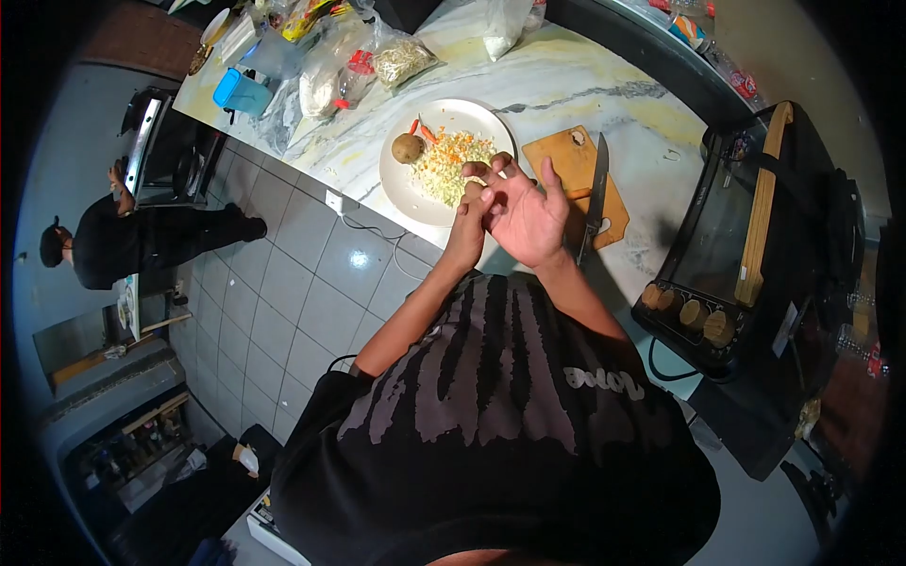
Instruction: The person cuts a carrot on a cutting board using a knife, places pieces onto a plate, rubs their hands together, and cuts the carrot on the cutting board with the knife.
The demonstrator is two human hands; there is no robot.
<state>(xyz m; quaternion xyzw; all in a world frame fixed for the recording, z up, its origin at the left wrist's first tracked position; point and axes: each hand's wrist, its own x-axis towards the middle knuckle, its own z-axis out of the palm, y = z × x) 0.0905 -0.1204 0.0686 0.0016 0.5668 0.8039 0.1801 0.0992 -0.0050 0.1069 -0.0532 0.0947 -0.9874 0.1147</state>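
My right hand (528, 212) is held palm up with its thumb spread and fingers partly curled, nothing in the palm. Closed fingers of my left hand (469, 224) meet the right hand's fingers; they seem to pinch one finger. Both hands are over the near right edge of a pale round plate (394, 193). On the plate lie chopped vegetables (439, 177), whitish with orange bits, a round brown potato-like vegetable (408, 148) and red chillies (427, 134). To the right, a large knife (598, 179) lies across a wooden cutting board (557, 151), with an orange carrot-like piece (578, 193) beside it.
A black toaster oven (698, 236) stands on the marble counter (585, 90) at right. Plastic bags (401, 61) and a blue-lidded container (243, 91) are at the far left. Another person (113, 236) in dark clothes stands by a stove across the tiled floor (283, 283).
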